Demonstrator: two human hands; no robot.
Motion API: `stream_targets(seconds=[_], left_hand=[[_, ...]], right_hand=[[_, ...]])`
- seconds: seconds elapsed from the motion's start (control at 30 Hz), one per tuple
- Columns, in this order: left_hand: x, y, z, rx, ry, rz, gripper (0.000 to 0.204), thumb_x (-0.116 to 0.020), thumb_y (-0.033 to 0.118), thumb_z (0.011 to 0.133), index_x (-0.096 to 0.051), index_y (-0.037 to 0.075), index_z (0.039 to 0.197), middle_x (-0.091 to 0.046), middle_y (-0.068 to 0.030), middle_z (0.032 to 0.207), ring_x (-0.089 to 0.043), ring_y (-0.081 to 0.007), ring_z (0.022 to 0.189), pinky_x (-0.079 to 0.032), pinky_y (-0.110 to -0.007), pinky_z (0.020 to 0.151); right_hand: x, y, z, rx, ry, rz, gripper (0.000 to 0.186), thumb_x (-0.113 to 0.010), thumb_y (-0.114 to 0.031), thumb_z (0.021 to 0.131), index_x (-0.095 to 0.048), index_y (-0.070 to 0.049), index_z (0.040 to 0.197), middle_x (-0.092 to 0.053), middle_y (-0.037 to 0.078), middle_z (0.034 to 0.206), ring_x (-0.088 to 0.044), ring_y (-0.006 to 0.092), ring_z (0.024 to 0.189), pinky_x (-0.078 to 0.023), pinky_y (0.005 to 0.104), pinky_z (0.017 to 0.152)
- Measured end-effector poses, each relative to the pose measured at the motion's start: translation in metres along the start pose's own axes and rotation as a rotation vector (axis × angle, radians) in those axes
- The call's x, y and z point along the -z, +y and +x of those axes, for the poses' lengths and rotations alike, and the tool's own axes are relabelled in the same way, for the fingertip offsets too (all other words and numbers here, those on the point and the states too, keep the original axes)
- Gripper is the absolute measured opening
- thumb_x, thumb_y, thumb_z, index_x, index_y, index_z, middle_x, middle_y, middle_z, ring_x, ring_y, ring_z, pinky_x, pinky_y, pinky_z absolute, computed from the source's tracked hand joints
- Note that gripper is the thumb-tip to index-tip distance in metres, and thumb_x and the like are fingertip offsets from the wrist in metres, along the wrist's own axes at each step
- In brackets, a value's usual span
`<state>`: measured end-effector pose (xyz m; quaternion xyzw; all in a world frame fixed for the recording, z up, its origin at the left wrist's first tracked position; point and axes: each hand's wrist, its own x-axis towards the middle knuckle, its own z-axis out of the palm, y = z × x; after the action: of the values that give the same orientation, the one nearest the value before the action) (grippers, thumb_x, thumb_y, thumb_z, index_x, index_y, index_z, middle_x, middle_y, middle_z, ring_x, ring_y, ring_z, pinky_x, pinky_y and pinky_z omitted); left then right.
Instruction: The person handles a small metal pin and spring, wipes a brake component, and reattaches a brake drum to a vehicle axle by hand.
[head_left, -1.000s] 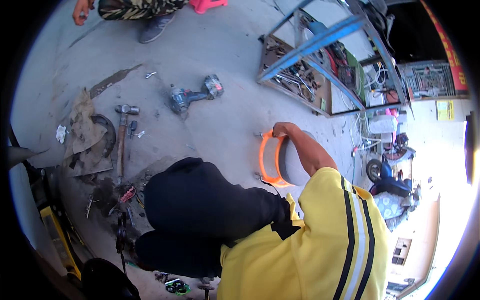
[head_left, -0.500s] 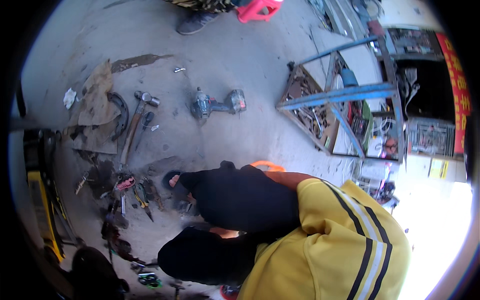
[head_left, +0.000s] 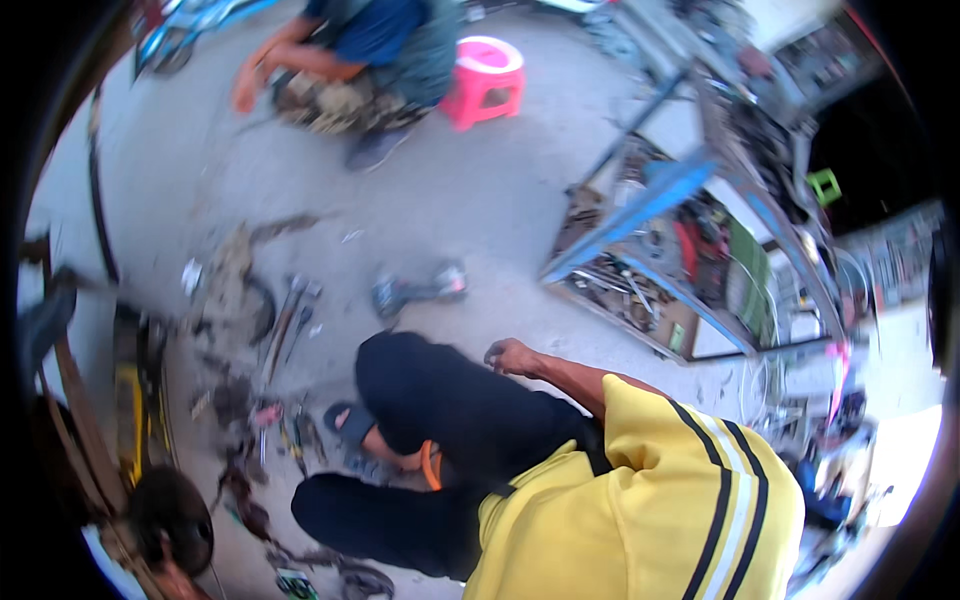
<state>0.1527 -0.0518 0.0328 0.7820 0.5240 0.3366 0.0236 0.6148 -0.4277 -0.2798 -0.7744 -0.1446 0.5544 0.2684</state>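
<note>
My right hand point(head_left: 511, 357) hangs over the floor beside my raised right knee, at the end of my bare forearm. Its fingers look loosely bent and apart, with nothing visible in them. Below and to the left are my dark trouser legs point(head_left: 430, 400) and a sandalled foot point(head_left: 352, 425). An orange curved piece point(head_left: 431, 465) shows between my legs. Closest to that hand on the floor lies a cordless power tool point(head_left: 418, 287), blurred. Farther left rests a hammer point(head_left: 284, 325). My left hand is outside the picture.
Another person point(head_left: 370, 70) squats at the back beside a pink stool point(head_left: 487, 82). A blue metal frame point(head_left: 640, 215) holding tools stands at right. Small hand tools point(head_left: 265, 415) and a cloth point(head_left: 228, 285) lie at left, near a dark round part point(head_left: 172, 520).
The view has swung, so the floor items sit lower and more of the other person shows. My right hand, hidden behind my thigh before, has come out above my knee.
</note>
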Motion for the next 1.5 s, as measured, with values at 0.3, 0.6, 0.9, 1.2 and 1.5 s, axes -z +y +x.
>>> stream_targets(seconds=[0.3,0.6,0.9,1.2,1.5], left_hand=[[-0.112,0.239,-0.005,-0.353,-0.223,-0.348,0.042,-0.081,0.023,0.079,-0.068,-0.004,0.108,-0.070,-0.0192,0.104,-0.065,-0.0321,0.090,-0.054,-0.040,0.083],[-0.164,0.344,-0.003,-0.453,-0.429,-0.340,0.041,-0.078,0.024,0.081,-0.067,-0.004,0.109,-0.069,-0.0201,0.105,-0.065,-0.0338,0.092,-0.053,-0.041,0.084],[-0.179,0.356,0.001,-0.430,-0.486,-0.282,0.040,-0.076,0.025,0.083,-0.067,-0.003,0.110,-0.069,-0.0209,0.106,-0.065,-0.0354,0.094,-0.053,-0.042,0.085],[-0.178,0.356,0.007,-0.434,-0.493,-0.267,0.040,-0.074,0.026,0.085,-0.066,-0.003,0.112,-0.068,-0.0218,0.107,-0.064,-0.0371,0.096,-0.052,-0.042,0.086],[-0.167,0.344,0.005,-0.430,-0.500,-0.214,0.039,-0.072,0.027,0.087,-0.065,-0.002,0.113,-0.068,-0.0226,0.108,-0.064,-0.0388,0.097,-0.052,-0.043,0.087]], right_hand=[[0.191,-0.125,-0.316,0.929,1.266,-0.299,0.020,-0.064,-0.001,0.085,-0.067,-0.002,0.105,-0.066,0.014,0.097,-0.065,0.0299,0.093,-0.053,0.0378,0.081],[0.360,-0.173,-0.421,0.901,1.175,-0.439,0.020,-0.056,-0.009,0.096,-0.062,-0.001,0.113,-0.068,0.014,0.105,-0.064,0.0327,0.100,-0.049,0.0398,0.091],[0.473,-0.190,-0.357,0.464,1.250,-1.143,0.025,-0.054,-0.016,0.091,-0.061,-0.004,0.112,-0.066,0.015,0.109,-0.060,0.0318,0.110,-0.041,0.0462,0.095],[0.469,-0.206,-0.423,-0.196,1.244,-0.785,0.034,-0.052,-0.014,0.086,-0.069,-0.002,0.114,-0.068,0.021,0.118,-0.065,0.0353,0.112,-0.051,0.0474,0.093],[0.479,-0.182,-0.410,0.228,1.610,-0.980,0.026,-0.057,-0.018,0.086,-0.066,-0.005,0.107,-0.070,0.017,0.105,-0.069,0.0325,0.096,-0.055,0.0461,0.082]])
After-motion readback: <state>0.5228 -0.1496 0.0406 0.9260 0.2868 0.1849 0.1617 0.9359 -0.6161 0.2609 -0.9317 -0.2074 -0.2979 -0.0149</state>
